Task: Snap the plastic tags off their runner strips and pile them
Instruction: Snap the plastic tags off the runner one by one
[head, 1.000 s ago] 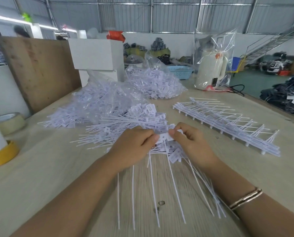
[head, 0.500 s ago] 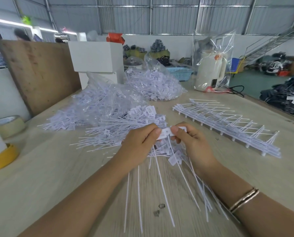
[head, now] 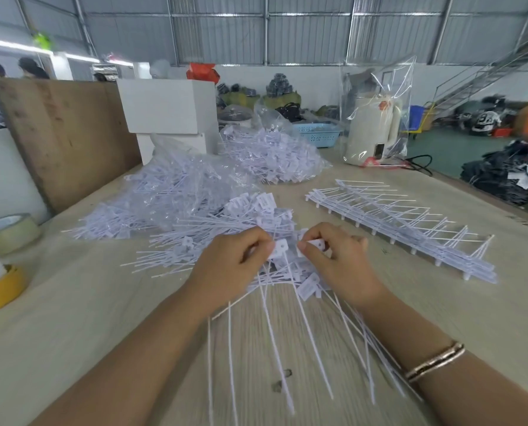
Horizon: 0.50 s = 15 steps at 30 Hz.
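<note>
Bare wood-grain surface (head: 72, 318) lies open left of the forearms. Left hand (head: 232, 265) and right hand (head: 339, 265) each hold one white tag head in a closed pinch grip, the two heads (head: 279, 249) slightly apart. Thin white tails fan toward the viewer. Loose tags (head: 226, 232) pile behind; runner strips (head: 404, 232) stack at right.

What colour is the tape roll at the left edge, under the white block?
Yellow: the tape roll, seen in the head view.
</note>
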Each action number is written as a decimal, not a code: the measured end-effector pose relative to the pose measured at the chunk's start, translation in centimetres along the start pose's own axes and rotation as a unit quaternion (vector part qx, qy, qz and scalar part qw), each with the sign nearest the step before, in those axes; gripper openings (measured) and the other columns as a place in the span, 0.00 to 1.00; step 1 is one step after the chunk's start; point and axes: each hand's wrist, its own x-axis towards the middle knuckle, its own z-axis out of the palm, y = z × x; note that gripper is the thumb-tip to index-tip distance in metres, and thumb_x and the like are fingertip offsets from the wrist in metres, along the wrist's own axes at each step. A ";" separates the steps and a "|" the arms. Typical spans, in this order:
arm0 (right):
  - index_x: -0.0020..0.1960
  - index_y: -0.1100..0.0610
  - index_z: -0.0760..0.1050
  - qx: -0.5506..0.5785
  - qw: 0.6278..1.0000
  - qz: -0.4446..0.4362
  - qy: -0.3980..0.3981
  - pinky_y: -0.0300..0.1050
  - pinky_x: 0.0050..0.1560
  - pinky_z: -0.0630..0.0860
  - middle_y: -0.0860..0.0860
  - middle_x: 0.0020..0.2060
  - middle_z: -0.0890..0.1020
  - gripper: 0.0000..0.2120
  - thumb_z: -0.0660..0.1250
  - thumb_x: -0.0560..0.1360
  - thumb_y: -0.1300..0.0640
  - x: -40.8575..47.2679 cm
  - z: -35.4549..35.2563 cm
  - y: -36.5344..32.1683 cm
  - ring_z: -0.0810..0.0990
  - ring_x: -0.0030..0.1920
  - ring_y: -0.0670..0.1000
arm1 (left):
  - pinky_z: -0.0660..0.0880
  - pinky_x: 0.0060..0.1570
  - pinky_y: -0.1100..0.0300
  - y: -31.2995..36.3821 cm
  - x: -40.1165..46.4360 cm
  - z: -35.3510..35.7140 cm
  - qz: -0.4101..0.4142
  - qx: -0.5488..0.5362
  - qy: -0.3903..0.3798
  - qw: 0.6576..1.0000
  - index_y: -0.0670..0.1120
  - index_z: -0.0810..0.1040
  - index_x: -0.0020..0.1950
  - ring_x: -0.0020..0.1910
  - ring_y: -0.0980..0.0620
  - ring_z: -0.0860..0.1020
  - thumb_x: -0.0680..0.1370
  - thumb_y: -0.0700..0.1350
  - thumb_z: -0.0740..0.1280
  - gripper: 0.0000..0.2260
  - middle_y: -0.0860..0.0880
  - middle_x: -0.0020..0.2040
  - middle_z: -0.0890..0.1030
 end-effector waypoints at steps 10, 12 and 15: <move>0.42 0.34 0.70 0.021 0.994 -0.091 -0.057 0.45 0.51 0.58 0.37 0.38 0.74 0.12 0.49 0.73 0.36 -0.7 0.3 -1.0 0.71 0.49 0.41 | 0.68 0.32 0.58 0.8 -0.3 1.5 0.058 0.097 -0.031 0.993 0.56 0.63 0.51 0.30 0.58 0.72 0.80 0.54 0.57 0.04 0.56 0.31 0.73; 0.37 0.36 0.67 -0.011 0.991 -0.118 -0.062 0.47 0.49 0.58 0.38 0.32 0.72 0.11 0.53 0.75 0.36 -0.8 0.5 -1.1 0.71 0.44 0.41 | 0.67 0.31 0.59 0.9 -0.4 1.5 0.062 0.083 -0.018 0.994 0.55 0.65 0.51 0.31 0.59 0.72 0.81 0.51 0.56 0.02 0.58 0.31 0.72; 0.33 0.43 0.69 0.008 0.991 -0.126 -0.032 0.46 0.50 0.58 0.41 0.30 0.72 0.12 0.59 0.76 0.45 -0.7 0.4 -0.8 0.72 0.40 0.42 | 0.67 0.32 0.59 0.7 -0.2 0.8 0.059 0.067 -0.003 0.996 0.53 0.68 0.50 0.31 0.58 0.71 0.81 0.51 0.54 0.05 0.57 0.30 0.71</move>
